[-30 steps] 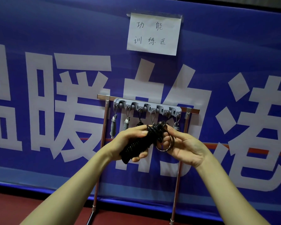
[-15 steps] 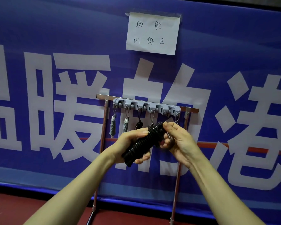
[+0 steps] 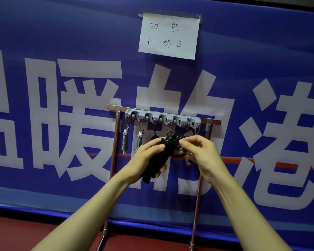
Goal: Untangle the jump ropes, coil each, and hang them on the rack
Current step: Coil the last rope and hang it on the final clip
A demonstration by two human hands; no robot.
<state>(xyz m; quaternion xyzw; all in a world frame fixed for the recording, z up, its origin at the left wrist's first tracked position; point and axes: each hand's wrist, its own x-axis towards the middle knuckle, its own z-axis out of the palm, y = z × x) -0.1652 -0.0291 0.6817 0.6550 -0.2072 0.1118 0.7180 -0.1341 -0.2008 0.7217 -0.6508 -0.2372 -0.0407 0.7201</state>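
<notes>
Clenched left hand [image 3: 149, 157] round black coiled rope [image 3: 157, 161]; pinched its top end with fingers of right hand [image 3: 202, 153], under rack [image 3: 163, 118] at 12 o'clock. Counted three coils [image 3: 125, 143] hung at 10 o'clock; judged this one yet unhooked.

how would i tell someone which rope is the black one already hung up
Find the grey hook strip on the metal rack before the blue banner. Count to its third hook from the left: the hanging black coil is there, dark beside two pale grey coils.
</notes>
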